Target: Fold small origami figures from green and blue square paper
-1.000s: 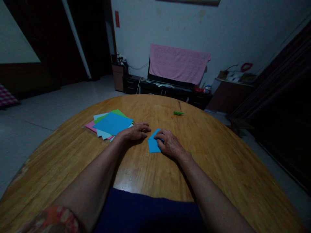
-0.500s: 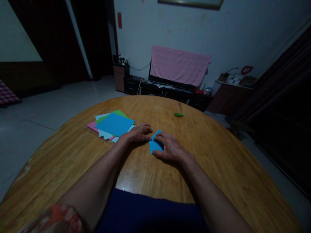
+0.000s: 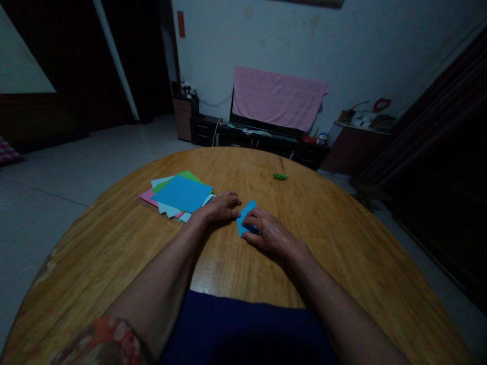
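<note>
Partly covers folded blue paper (image 3: pixel 247 208) with right hand (image 3: pixel 268 230), cannot tell whether clamped, near left hand (image 3: pixel 222 206) with thumb and fingertips apart; risks crooked creases from uneven pressure.

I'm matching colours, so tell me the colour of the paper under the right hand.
Blue: the paper under the right hand shows best in the head view.

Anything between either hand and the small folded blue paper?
Nothing visible. The right hand is on the folded blue paper, partly covering it. The left hand has its thumb at the paper's left edge; contact is unclear. The stack of coloured sheets lies on that hand's outer side, not between.
</note>
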The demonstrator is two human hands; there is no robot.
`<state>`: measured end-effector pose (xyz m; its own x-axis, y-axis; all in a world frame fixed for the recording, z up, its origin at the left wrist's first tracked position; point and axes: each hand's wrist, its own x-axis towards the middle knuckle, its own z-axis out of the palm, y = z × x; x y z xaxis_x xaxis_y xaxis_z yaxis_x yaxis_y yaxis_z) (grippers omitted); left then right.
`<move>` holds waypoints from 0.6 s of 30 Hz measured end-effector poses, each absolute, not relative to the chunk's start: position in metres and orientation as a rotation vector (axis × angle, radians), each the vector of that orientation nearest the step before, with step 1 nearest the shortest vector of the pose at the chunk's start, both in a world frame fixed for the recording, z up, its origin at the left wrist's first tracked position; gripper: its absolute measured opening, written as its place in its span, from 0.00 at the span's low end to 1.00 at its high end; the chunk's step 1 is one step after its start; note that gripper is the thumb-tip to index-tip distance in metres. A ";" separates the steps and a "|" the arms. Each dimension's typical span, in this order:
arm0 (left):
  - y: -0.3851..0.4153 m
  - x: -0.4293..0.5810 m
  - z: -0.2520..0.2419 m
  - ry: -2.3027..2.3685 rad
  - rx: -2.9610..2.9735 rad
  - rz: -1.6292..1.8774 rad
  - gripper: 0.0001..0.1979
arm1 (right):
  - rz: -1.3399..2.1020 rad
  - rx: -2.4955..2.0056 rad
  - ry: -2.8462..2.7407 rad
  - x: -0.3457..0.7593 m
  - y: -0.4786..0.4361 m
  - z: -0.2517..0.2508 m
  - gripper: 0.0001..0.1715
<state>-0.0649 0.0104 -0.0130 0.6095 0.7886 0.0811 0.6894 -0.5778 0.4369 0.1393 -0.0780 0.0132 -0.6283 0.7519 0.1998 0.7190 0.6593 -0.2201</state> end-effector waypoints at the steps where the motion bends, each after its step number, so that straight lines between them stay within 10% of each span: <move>1: 0.010 -0.065 -0.013 1.187 2.473 0.380 0.24 | 0.170 -1.188 -2.608 0.139 -0.078 0.013 0.11; 9: 0.011 -0.064 -0.015 1.203 2.466 0.403 0.24 | 0.072 -1.206 -2.601 0.131 -0.085 0.012 0.11; 15: 0.006 -0.063 -0.007 1.185 2.458 0.405 0.23 | 0.104 -1.214 -2.578 0.132 -0.084 0.009 0.30; 18: 0.005 -0.063 -0.005 1.197 2.464 0.400 0.22 | 0.064 -1.246 -2.585 0.130 -0.085 0.010 0.21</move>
<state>-0.0630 0.0047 -0.0049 0.5988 0.7957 0.0908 0.6905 -0.5703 0.4449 0.1302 -0.0850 0.0096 -0.5935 0.7734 0.2228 0.7615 0.6292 -0.1558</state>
